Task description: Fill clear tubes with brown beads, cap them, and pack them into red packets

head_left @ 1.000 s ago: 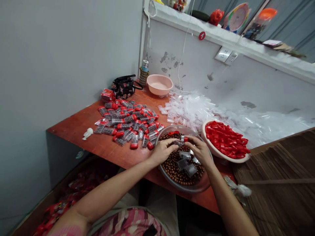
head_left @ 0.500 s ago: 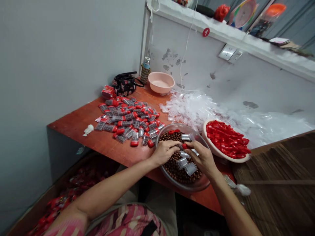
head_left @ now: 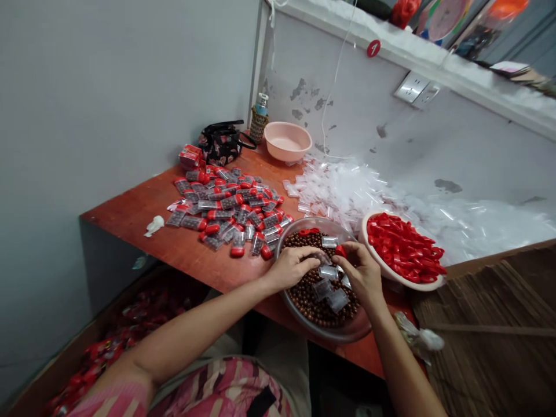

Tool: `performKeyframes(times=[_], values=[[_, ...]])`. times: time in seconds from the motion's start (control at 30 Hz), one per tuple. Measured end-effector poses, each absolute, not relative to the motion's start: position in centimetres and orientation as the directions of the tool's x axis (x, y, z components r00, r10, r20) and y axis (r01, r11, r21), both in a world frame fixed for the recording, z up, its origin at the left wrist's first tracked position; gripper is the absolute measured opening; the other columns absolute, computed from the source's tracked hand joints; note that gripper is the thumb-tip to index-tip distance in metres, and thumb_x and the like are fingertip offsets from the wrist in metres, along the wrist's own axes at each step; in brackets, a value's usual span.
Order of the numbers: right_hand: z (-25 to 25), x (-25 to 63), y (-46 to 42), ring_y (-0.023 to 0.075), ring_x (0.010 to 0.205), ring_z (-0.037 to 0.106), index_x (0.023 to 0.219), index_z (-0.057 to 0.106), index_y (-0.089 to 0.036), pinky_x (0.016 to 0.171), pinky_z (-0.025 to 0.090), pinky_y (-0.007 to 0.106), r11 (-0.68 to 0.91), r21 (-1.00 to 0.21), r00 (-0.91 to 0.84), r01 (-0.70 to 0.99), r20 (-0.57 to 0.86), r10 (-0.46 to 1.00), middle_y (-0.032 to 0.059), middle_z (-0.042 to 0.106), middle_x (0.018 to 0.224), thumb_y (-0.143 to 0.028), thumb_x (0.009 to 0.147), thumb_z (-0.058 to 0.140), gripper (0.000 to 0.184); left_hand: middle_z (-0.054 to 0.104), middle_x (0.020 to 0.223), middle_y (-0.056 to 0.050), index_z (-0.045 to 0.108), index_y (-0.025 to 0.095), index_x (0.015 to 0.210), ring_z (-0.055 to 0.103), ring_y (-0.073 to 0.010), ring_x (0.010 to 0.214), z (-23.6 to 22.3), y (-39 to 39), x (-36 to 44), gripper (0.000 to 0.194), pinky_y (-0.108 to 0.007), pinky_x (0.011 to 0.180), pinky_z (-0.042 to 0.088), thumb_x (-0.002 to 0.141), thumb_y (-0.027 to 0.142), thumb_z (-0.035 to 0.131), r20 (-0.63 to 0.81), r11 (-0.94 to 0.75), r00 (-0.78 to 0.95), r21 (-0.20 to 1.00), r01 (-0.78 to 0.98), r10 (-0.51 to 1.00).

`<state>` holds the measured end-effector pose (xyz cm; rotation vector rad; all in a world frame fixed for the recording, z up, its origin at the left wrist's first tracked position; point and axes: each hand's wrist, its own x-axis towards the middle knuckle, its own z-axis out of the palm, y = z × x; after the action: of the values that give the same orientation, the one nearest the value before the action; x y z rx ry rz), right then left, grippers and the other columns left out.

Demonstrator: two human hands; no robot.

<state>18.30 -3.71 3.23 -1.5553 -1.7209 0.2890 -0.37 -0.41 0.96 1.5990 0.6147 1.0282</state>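
Over a bowl (head_left: 286, 310) of brown beads (head_left: 304, 301), my left hand (head_left: 295, 267) pinches a small clear plastic container (head_left: 322, 258), partly hidden by the fingers; how full it is I cannot tell. A little to its right, my right hand (head_left: 359, 272) is closed with a red cap (head_left: 340, 251) at its fingertips. The cap and the container are apart. Several clear containers (head_left: 337, 300) lie on the beads under my hands, and a red piece (head_left: 309, 231) lies near the bowl's far rim.
Capped containers (head_left: 232, 201) with dark contents are piled on the red table (head_left: 125, 202) at left. A white bowl of red caps (head_left: 403, 246) stands at right, before a heap of clear containers (head_left: 347, 185). Further back are a pink basin (head_left: 287, 141) and a black bag (head_left: 220, 145). Cardboard (head_left: 495, 324) lies at right.
My right hand has moved slightly right with the red cap, which was against the container in my left hand and is now apart from it. The view has shifted slightly.
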Motion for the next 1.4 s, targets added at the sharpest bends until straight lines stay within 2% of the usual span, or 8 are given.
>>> performKeyframes(times=[0.2, 0.3, 0.47, 0.6, 0.87, 1.07, 1.23, 1.4], values=[[2.4, 15.8, -4.4, 0.0217, 0.097, 0.055, 0.125, 0.046, -0.023, 0.085, 0.044, 0.038, 0.362, -0.311, -0.173, 0.879, 0.500, 0.848, 0.0106, 0.059, 0.108, -0.019, 0.086, 0.042, 0.040, 0.066, 0.096, -0.005, 0.064, 0.015, 0.099, 0.059, -0.0184, 0.089, 0.5, -0.1, -0.4, 0.026, -0.027, 0.083, 0.043, 0.078, 0.022, 0.051, 0.291, -0.226, 0.489, 0.956, -0.187, 0.822], [2.0, 15.9, -4.9, 0.0216, 0.106, 0.053, 0.130, 0.039, -0.023, 0.090, 0.042, 0.039, 0.398, -0.350, -0.206, 0.848, 0.475, 0.856, 0.0098, 0.056, 0.118, -0.018, 0.086, 0.039, 0.044, 0.066, 0.095, -0.005, 0.064, 0.014, 0.098, 0.059, -0.0183, 0.088, 0.3, 0.0, -0.4, 0.025, -0.026, 0.082, 0.043, 0.078, 0.023, 0.051, 0.294, -0.223, 0.484, 0.954, -0.200, 0.824], [3.3, 17.7, -5.2, 0.0199, 0.097, 0.060, 0.114, 0.056, -0.023, 0.086, 0.047, 0.033, 0.296, -0.605, -0.145, 0.739, 0.286, 0.947, 0.0047, 0.063, 0.109, -0.028, 0.084, 0.048, 0.031, 0.067, 0.094, -0.005, 0.063, 0.014, 0.101, 0.060, -0.0178, 0.086, 0.6, 0.0, -0.8, 0.028, -0.026, 0.079, 0.044, 0.078, 0.025, 0.051, 0.242, -0.182, 0.625, 0.970, -0.158, 0.742], [4.7, 18.5, -5.7, 0.0204, 0.090, 0.062, 0.112, 0.056, -0.021, 0.081, 0.049, 0.033, 0.229, -0.628, -0.047, 0.743, 0.293, 0.955, 0.0047, 0.065, 0.104, -0.031, 0.081, 0.054, 0.033, 0.067, 0.098, -0.003, 0.063, 0.015, 0.101, 0.059, -0.0164, 0.092, 1.1, -0.2, -0.9, 0.027, -0.024, 0.084, 0.041, 0.080, 0.023, 0.049, 0.266, -0.238, 0.615, 0.963, -0.129, 0.743], [4.9, 17.5, -6.3, 0.0190, 0.093, 0.059, 0.114, 0.051, -0.022, 0.084, 0.047, 0.034, 0.483, -0.335, -0.341, 0.809, 0.403, 0.849, 0.0070, 0.062, 0.104, -0.019, 0.084, 0.050, 0.031, 0.068, 0.097, 0.000, 0.064, 0.020, 0.103, 0.061, -0.0150, 0.089, 0.8, -0.8, -0.4, 0.027, -0.022, 0.081, 0.042, 0.081, 0.023, 0.049, 0.330, -0.396, 0.570, 0.918, -0.010, 0.753], [3.6, 17.2, -7.0, 0.0190, 0.088, 0.060, 0.113, 0.048, -0.020, 0.078, 0.049, 0.033, 0.538, -0.207, -0.408, 0.817, 0.452, 0.793, 0.0079, 0.062, 0.097, -0.017, 0.083, 0.049, 0.030, 0.068, 0.095, -0.001, 0.064, 0.021, 0.101, 0.061, -0.0134, 0.087, 0.2, -1.2, -0.4, 0.024, -0.022, 0.081, 0.042, 0.083, 0.025, 0.048, 0.371, -0.476, 0.545, 0.877, 0.059, 0.752], [3.0, 17.0, -7.4, 0.0215, 0.083, 0.059, 0.115, 0.047, -0.015, 0.074, 0.049, 0.035, 0.508, -0.011, -0.456, 0.861, 0.426, 0.782, 0.0117, 0.062, 0.093, -0.018, 0.085, 0.045, 0.031, 0.067, 0.096, -0.004, 0.061, 0.019, 0.103, 0.061, -0.0146, 0.089, -0.6, -1.6, -0.2, 0.025, -0.024, 0.082, 0.042, 0.085, 0.023, 0.044, 0.416, -0.614, 0.595, 0.771, 0.170, 0.688], [3.1, 17.5, -6.8, 0.0197, 0.081, 0.059, 0.120, 0.044, -0.017, 0.072, 0.050, 0.033, 0.576, -0.078, -0.498, 0.814, 0.418, 0.760, 0.0099, 0.061, 0.092, -0.016, 0.086, 0.045, 0.034, 0.067, 0.096, -0.006, 0.060, 0.018, 0.104, 0.061, -0.0157, 0.089, -0.4, -1.6, -0.3, 0.026, -0.024, 0.080, 0.043, 0.086, 0.023, 0.042, 0.425, -0.662, 0.610, 0.715, 0.226, 0.668]])
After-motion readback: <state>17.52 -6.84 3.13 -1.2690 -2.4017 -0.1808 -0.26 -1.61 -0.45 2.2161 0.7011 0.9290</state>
